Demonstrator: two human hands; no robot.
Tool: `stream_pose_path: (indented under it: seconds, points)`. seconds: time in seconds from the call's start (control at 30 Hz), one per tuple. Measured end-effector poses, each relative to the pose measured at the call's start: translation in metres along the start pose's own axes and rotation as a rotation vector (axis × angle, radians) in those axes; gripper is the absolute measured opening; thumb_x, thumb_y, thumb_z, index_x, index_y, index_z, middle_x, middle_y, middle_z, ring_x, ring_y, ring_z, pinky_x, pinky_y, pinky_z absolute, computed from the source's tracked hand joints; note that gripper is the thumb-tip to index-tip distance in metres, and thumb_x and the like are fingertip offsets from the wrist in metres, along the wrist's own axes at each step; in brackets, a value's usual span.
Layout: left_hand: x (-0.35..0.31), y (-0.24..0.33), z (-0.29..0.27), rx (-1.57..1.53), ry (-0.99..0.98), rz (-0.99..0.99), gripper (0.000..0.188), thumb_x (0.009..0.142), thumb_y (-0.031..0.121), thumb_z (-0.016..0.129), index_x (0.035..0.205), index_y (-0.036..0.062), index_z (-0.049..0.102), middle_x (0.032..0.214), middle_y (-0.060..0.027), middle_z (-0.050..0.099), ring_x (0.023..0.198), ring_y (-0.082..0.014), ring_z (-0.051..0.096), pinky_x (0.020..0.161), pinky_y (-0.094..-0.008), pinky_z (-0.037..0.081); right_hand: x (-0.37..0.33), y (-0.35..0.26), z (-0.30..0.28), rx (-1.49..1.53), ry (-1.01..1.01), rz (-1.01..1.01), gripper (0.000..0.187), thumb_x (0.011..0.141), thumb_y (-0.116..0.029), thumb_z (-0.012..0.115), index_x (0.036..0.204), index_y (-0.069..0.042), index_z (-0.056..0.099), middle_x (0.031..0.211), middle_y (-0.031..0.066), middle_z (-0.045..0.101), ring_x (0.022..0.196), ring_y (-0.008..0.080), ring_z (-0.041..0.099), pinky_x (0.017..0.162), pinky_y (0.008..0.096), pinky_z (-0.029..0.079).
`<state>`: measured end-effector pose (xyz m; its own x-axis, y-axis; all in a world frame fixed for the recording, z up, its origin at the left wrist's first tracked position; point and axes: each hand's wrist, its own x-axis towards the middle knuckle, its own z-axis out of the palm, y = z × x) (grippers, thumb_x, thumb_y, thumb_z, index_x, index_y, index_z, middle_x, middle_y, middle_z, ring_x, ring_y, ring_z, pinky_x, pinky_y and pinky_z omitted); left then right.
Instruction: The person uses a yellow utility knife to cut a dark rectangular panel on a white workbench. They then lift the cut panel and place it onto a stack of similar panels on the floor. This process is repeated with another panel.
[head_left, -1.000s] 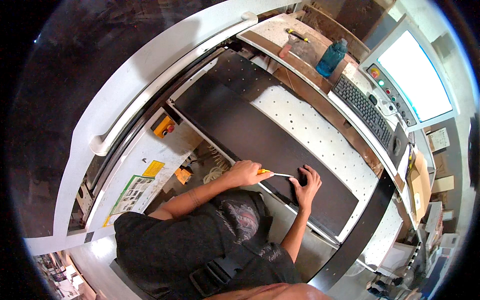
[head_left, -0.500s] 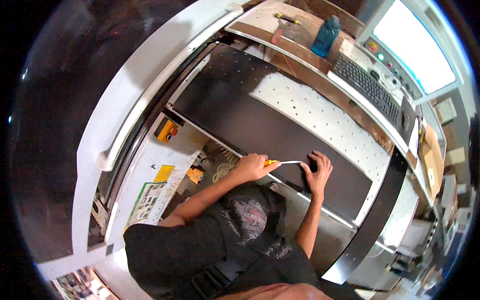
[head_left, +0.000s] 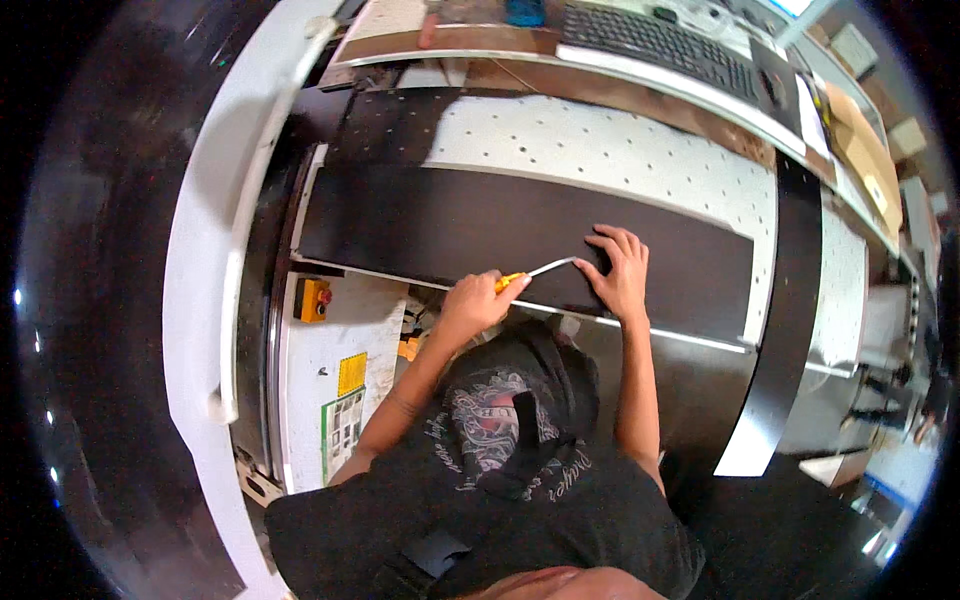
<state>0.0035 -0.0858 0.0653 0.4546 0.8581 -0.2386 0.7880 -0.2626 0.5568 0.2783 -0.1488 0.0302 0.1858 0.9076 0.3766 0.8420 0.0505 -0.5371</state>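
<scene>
My left hand [head_left: 474, 304] is closed around the yellow handle of a slim tool [head_left: 511, 281] with a thin metal shaft; its exact kind I cannot make out. The shaft points right and reaches the thumb of my right hand. Fingers spread, my right hand [head_left: 624, 282] rests on a long dark board [head_left: 480, 222], with its thumb at the tool's tip. Whether thumb and tip touch is too small to tell. Beneath the board lies a white perforated bed [head_left: 580, 140], which shows along its far side.
A shelf beyond the bed holds a black keyboard [head_left: 660, 45], a mouse [head_left: 770, 88] and a blue bottle [head_left: 524, 12]. At left runs a white machine frame [head_left: 205, 250], with a yellow box bearing a red button [head_left: 312, 299] nearby. A dark strip [head_left: 790, 270] borders the right.
The whole view has turned, so the board now lies more level across it. Against the board, both hands stay in about the same place, the tool still in my left.
</scene>
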Motion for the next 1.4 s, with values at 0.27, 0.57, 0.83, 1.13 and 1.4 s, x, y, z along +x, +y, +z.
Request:
stream_pose_path:
  seconds: [0.27, 0.57, 0.83, 1.13, 1.4]
  points:
    - [0.003, -0.002, 0.002, -0.091, -0.066, -0.037, 0.061, 0.106, 0.053, 0.059, 0.093, -0.0046, 0.072, 0.077, -0.0249, 0.071, 0.076, -0.0406, 0.073, 0.069, -0.0491, 0.054, -0.005, 0.013, -0.002, 0.068, -0.013, 0.016, 0.03, 0.089, -0.019, 0.081, 0.116, -0.011, 0.074, 0.135, 0.0048, 0.068, 0.131, 0.0292, 0.057, 0.109, 0.0458, 0.042]
    - [0.001, -0.076, -0.083, 0.207, 0.349, -0.407, 0.048, 0.111, 0.044, 0.054, 0.121, -0.0034, 0.051, 0.088, -0.025, 0.075, 0.081, -0.0414, 0.075, 0.073, -0.051, 0.058, -0.023, 0.036, -0.027, 0.333, 0.1, 0.117, 0.021, 0.091, -0.01, 0.078, 0.111, -0.006, 0.074, 0.122, 0.0094, 0.074, 0.12, 0.0332, 0.063, 0.105, 0.0446, 0.051]
    - [0.042, -0.017, -0.054, -0.069, 0.179, -0.34, 0.06, 0.11, 0.057, 0.051, 0.133, 0.0009, 0.046, 0.076, -0.0113, 0.062, 0.058, -0.0218, 0.066, 0.051, -0.0362, 0.054, -0.016, 0.04, -0.03, 0.332, 0.048, 0.057, 0.022, 0.09, -0.01, 0.077, 0.112, -0.008, 0.074, 0.119, 0.0095, 0.074, 0.116, 0.033, 0.064, 0.104, 0.0448, 0.051]
    - [0.07, 0.123, -0.037, -0.063, -0.167, -0.071, 0.054, 0.114, 0.05, 0.043, 0.112, -0.0023, 0.054, 0.079, -0.0227, 0.071, 0.071, -0.0355, 0.076, 0.062, -0.047, 0.058, -0.021, 0.04, -0.032, 0.281, 0.002, 0.033, 0.022, 0.09, -0.01, 0.075, 0.112, -0.007, 0.073, 0.123, 0.0075, 0.072, 0.123, 0.0318, 0.061, 0.109, 0.046, 0.047]
    - [0.074, -0.05, -0.133, 0.311, 0.5, -0.689, 0.068, 0.111, 0.057, 0.043, 0.126, -0.0085, 0.053, 0.114, -0.0363, 0.072, 0.111, -0.0531, 0.069, 0.097, -0.0585, 0.053, -0.019, 0.038, -0.033, 0.318, 0.014, 0.035, 0.019, 0.092, -0.01, 0.075, 0.111, -0.007, 0.074, 0.122, 0.0072, 0.073, 0.122, 0.0313, 0.061, 0.106, 0.0452, 0.047]
